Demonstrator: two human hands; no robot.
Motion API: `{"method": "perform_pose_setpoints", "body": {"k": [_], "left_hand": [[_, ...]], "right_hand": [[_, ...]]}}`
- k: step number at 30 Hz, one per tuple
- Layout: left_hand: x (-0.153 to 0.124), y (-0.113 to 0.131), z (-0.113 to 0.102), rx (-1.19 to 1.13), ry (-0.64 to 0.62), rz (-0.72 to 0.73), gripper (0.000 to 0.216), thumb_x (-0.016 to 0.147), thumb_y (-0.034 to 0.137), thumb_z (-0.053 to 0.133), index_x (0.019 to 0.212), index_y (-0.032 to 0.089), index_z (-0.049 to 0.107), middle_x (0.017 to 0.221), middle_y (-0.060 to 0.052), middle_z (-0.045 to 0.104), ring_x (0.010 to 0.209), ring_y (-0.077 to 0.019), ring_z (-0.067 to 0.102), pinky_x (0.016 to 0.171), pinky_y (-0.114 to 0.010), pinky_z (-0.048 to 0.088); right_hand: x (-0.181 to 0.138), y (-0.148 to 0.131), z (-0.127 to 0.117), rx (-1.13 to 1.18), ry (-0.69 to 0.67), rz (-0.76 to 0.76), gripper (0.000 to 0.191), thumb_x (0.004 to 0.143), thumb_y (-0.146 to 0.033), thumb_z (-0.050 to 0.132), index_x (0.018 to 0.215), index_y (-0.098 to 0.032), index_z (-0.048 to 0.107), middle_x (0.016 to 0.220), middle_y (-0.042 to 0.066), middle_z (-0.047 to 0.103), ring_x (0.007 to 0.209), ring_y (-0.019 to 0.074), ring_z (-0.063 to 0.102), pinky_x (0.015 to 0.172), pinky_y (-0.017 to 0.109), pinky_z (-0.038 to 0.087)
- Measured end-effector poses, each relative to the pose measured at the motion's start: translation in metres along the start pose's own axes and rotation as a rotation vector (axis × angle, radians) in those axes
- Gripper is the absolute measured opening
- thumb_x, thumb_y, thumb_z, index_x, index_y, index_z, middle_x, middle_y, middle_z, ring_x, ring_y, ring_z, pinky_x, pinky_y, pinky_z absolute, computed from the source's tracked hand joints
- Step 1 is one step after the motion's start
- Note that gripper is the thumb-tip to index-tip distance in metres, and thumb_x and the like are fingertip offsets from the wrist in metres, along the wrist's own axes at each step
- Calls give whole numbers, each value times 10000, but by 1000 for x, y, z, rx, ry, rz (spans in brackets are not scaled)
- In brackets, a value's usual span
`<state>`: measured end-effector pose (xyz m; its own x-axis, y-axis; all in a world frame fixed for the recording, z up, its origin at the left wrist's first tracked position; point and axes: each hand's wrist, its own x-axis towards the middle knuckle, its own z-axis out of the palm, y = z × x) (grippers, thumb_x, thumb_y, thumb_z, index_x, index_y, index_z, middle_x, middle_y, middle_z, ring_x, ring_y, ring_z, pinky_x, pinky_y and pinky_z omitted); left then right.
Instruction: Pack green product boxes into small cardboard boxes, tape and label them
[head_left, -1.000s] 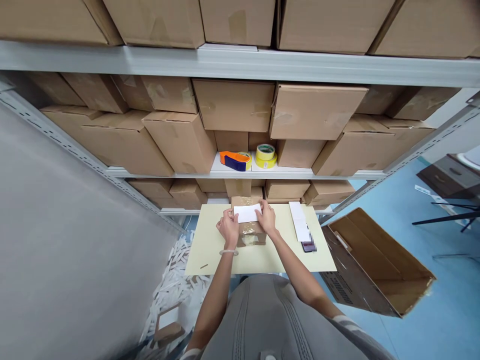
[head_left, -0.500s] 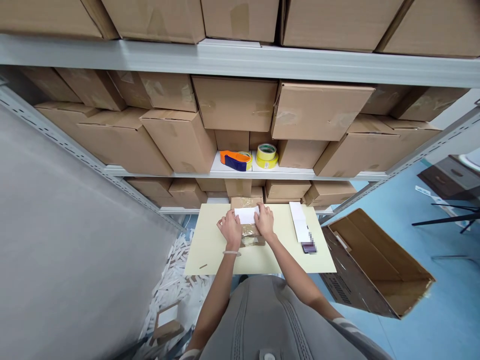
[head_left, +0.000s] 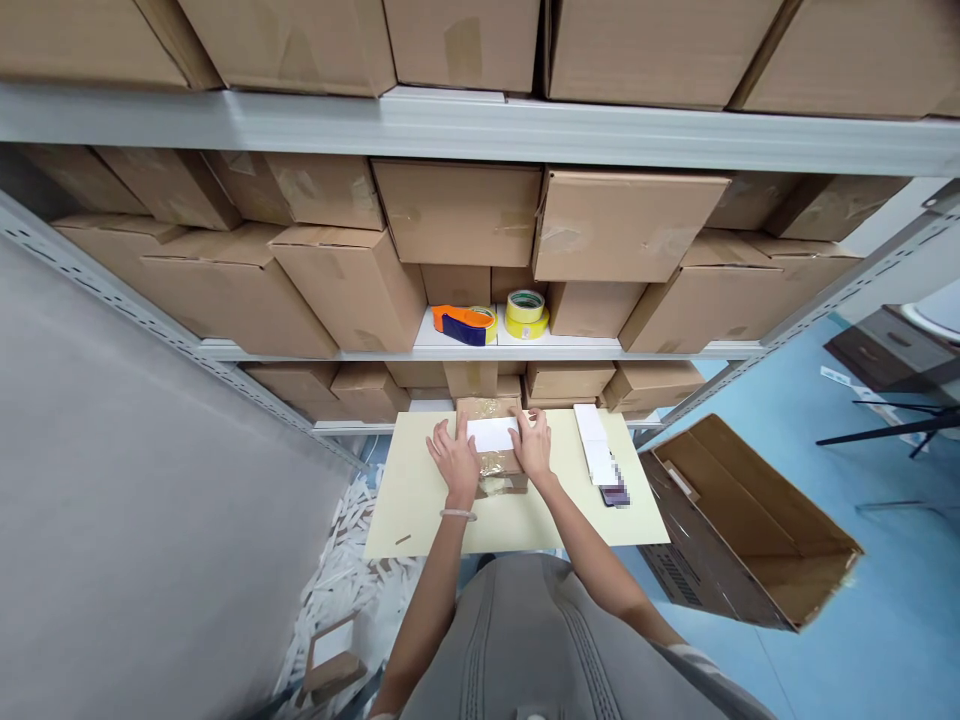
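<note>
A small taped cardboard box (head_left: 513,463) lies on the pale yellow board in front of me, with a white label (head_left: 493,435) flat across its top. My left hand (head_left: 456,462) rests at the box's left edge, its fingers spread and its thumb by the label's left end. At the right edge, my right hand (head_left: 534,445) has its fingers apart and its thumb touching the label's right end. Shiny clear tape shows above and below the label. To the right lies a strip of white labels (head_left: 593,443), beside a dark, pixelated object (head_left: 616,493).
Cardboard boxes (head_left: 465,210) fill the shelves ahead. An orange and blue tape dispenser (head_left: 465,325) and yellow tape rolls (head_left: 526,315) sit on the middle shelf. A large open carton (head_left: 750,530) stands at right. Paper strips (head_left: 345,560) and a small box (head_left: 334,655) lie at lower left.
My left fingers have lifted and spread more, and the label now lies between both thumbs on the box. The view has shifted slightly.
</note>
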<state>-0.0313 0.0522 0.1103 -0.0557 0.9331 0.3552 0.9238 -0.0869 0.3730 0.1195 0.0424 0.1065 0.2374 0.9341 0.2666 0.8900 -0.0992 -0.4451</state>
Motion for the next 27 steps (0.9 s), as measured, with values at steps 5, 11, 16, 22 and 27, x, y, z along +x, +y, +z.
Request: {"method": "perform_pose_setpoints", "body": {"k": [5, 11, 16, 22, 27], "left_hand": [[-1, -12, 8, -65, -63, 33, 393, 920, 261, 429, 1268, 260, 611, 1473, -149, 382, 1406, -344, 266, 1128, -607, 188], [-3, -23, 13, -118, -139, -17, 427, 928, 354, 416, 1329, 302, 555, 1527, -104, 344, 1432, -335, 222, 1131, -626, 131], [-1, -34, 15, -149, -309, -34, 483, 946, 410, 346, 1415, 339, 441, 1558, -89, 296, 1433, -322, 231, 1128, -621, 128], [-2, -34, 18, -203, -365, -67, 509, 961, 397, 279, 1458, 332, 363, 1540, -89, 341, 1418, -298, 277, 1131, -601, 150], [-2, -33, 18, -228, -378, -71, 514, 966, 386, 263, 1464, 302, 360, 1530, -95, 356, 1406, -299, 297, 1131, -584, 178]], "right_hand": [[-3, 8, 2, -34, -68, -14, 335, 931, -244, 474, 1241, -297, 591, 1316, 124, 396, 1179, 273, 429, 916, 403, 401], [-5, 16, 0, -24, -164, 7, 391, 957, -305, 456, 1342, -338, 515, 1357, 123, 396, 1174, 259, 472, 922, 416, 411], [-7, 21, -2, -31, -297, 23, 462, 973, -352, 438, 1433, -366, 396, 1434, 137, 377, 1201, 265, 502, 941, 430, 416], [-8, 19, 0, -54, -382, 45, 510, 1001, -364, 346, 1501, -362, 243, 1476, 168, 374, 1257, 288, 490, 947, 455, 416], [-10, 12, 2, -69, -439, 105, 515, 1018, -351, 239, 1525, -346, 147, 1476, 151, 400, 1266, 270, 497, 956, 435, 420]]}}
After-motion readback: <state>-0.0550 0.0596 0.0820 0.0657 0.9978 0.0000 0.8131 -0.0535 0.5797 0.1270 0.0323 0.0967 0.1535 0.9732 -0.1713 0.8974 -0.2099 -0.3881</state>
